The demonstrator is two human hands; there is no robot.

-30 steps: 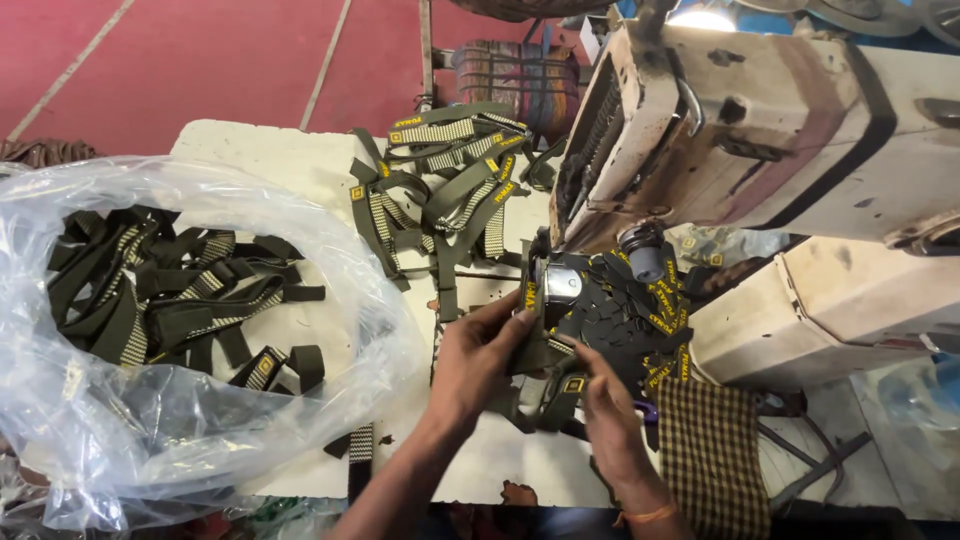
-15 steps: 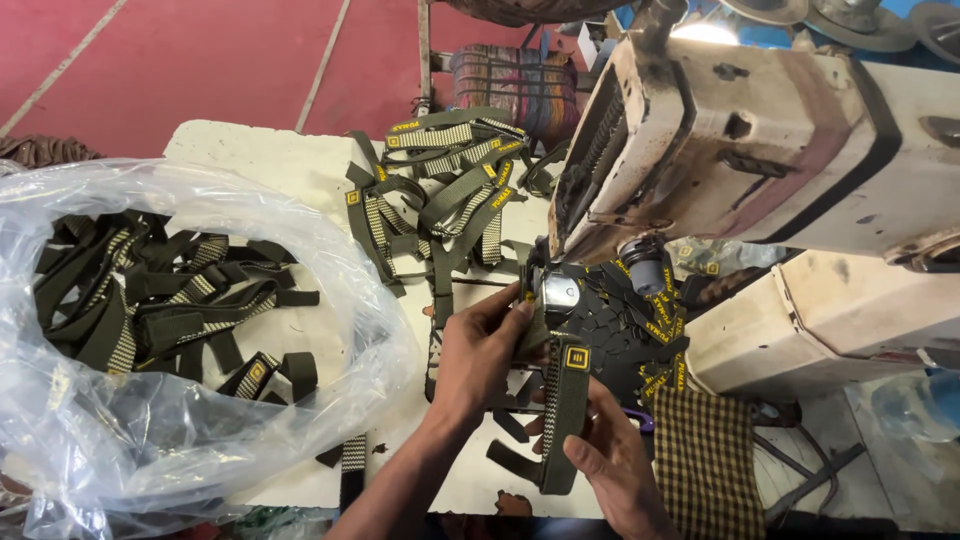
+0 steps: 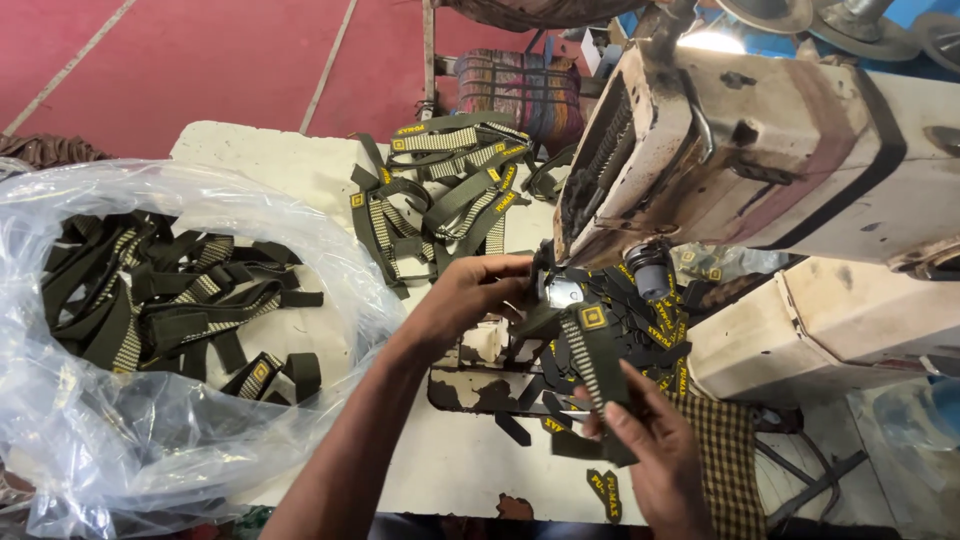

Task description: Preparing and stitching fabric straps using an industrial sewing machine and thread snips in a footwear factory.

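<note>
Olive strap [image 3: 590, 370], judged soft and light, is pinched near its lower end by the right hand [image 3: 655, 460] and fed under the sewing machine [image 3: 760, 170] by the closed left hand [image 3: 470, 300].

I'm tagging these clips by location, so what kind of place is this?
Probably a small garment stitching workshop: a worn industrial sewing machine, piles of olive webbing straps, more in a clear plastic bag, and hands feeding a strap under it.
</note>
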